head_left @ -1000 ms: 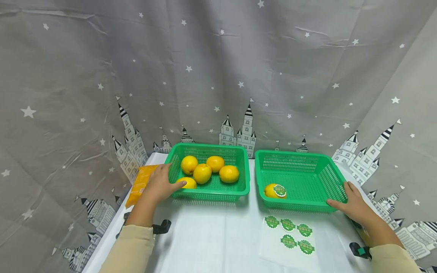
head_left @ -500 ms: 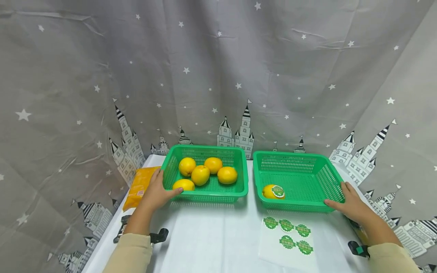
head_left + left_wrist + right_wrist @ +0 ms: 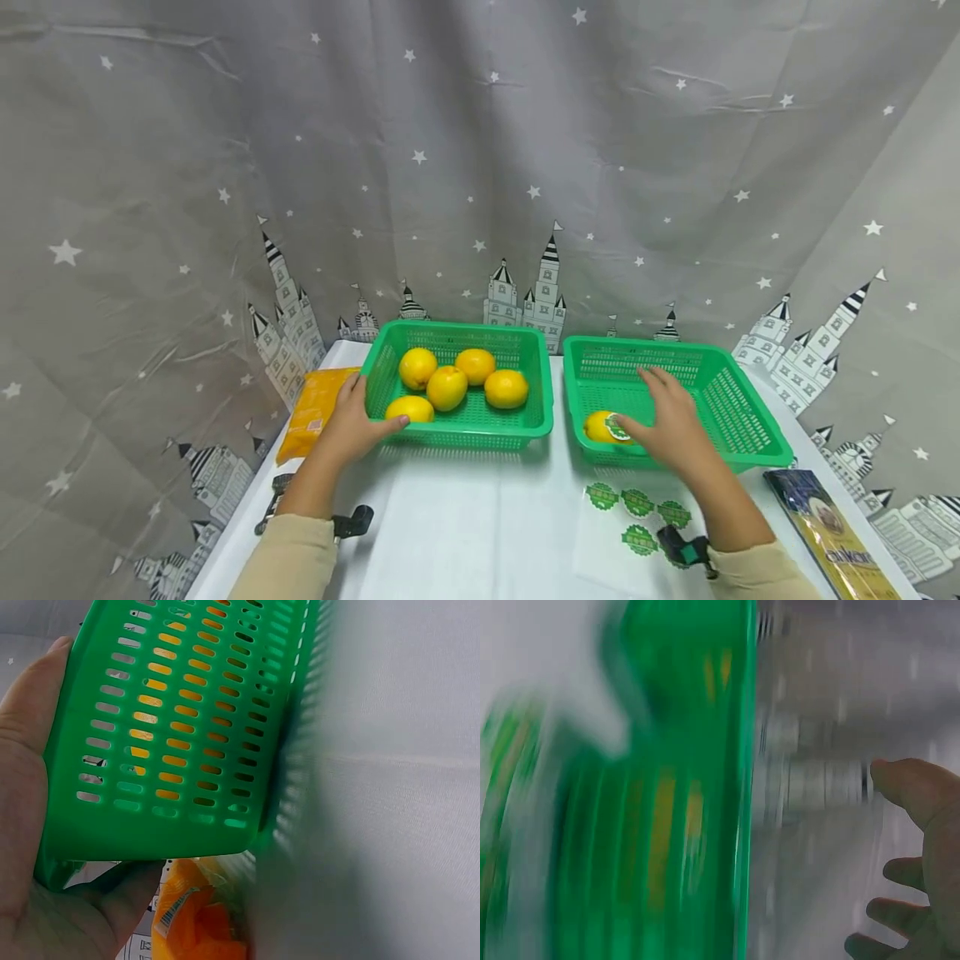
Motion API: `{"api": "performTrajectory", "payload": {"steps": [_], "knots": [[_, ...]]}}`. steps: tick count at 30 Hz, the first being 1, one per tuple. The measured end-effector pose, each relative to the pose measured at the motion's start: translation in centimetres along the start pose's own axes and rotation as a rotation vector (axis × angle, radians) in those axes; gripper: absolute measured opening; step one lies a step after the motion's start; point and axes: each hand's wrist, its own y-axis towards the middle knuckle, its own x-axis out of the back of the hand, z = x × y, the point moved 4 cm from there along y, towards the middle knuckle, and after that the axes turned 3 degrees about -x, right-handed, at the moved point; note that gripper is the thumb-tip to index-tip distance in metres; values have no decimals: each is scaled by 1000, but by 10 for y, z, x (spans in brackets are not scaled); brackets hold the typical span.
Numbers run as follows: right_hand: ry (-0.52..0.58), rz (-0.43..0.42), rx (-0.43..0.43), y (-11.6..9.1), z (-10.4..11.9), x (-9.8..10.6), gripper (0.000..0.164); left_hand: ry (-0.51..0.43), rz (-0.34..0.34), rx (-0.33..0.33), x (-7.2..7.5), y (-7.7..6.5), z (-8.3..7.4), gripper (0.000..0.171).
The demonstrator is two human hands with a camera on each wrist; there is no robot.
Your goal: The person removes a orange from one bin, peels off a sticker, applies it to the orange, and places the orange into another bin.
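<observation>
My left hand [image 3: 349,427] grips the front left corner of the left green plastic basket [image 3: 480,432], with the thumb along the front rim. Several yellow lemons [image 3: 506,389] lie inside that basket. My right hand [image 3: 672,423] hovers over the front of the right green basket [image 3: 750,417], fingers spread and holding nothing. One lemon [image 3: 597,427] with a round green-and-white sticker [image 3: 617,427] lies in that basket's front left corner; the thumb appears close to it. In the right wrist view the basket is blurred, while the spread fingers [image 3: 904,919] show apart from it.
A sheet [image 3: 600,550] with several green round stickers lies before the right basket, partly behind my right forearm. An orange packet [image 3: 315,412] sits at the table's left edge. A printed blue-and-gold packet [image 3: 828,533] lies at the right edge. A grey curtain [image 3: 480,167] hangs behind.
My right hand has left the right basket's right front corner and moved left over its front side, uncovering the blue-and-gold packet. The left hand has stayed at its basket corner.
</observation>
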Motion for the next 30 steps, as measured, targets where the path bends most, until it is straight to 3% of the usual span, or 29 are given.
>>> {"api": "performTrajectory", "payload": {"steps": [5, 8, 10, 14, 20, 30], "knots": [[174, 98, 32, 32, 71, -55, 88, -15, 8, 12, 1, 1, -2, 126], [229, 145, 31, 56, 98, -90, 86, -14, 16, 21, 1, 0, 0, 126], [211, 182, 11, 71, 109, -111, 85, -14, 19, 27, 1, 0, 1, 126], [73, 277, -66, 91, 122, -145, 88, -10, 16, 26, 0, -2, 2, 126], [-58, 410, -173, 104, 127, -171, 94, -9, 14, 21, -1, -4, 2, 125], [-114, 414, -193, 107, 126, -182, 82, -32, 5, 21, 0, -2, -1, 125]]}}
